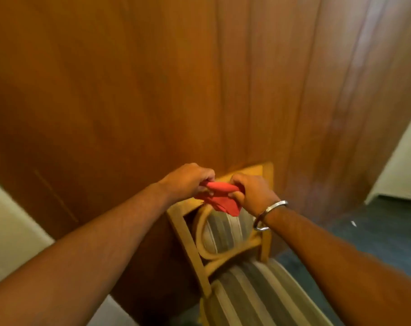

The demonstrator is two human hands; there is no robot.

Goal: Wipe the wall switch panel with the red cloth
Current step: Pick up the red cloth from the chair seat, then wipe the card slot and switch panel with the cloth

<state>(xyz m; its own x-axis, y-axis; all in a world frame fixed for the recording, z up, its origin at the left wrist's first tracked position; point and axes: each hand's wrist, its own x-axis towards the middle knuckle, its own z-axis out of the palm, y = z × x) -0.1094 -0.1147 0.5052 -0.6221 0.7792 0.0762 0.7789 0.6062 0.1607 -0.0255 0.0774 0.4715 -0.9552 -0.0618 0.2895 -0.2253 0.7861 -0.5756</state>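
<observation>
The red cloth point(221, 196) is bunched between both hands, just above the top rail of a chair back. My left hand point(188, 180) grips its left end with the fingers closed. My right hand point(251, 191), with a metal bangle on the wrist, holds the right end, and a corner of the cloth hangs down below it. No wall switch panel shows in this view. The picture is blurred by motion.
A wooden chair point(188, 234) with a striped cushion stands directly below my hands, against a tall brown wooden panel point(152, 90). Pale wall shows at the far left point(9, 231) and right point(401, 165). Dark blue carpet point(373, 227) lies to the right.
</observation>
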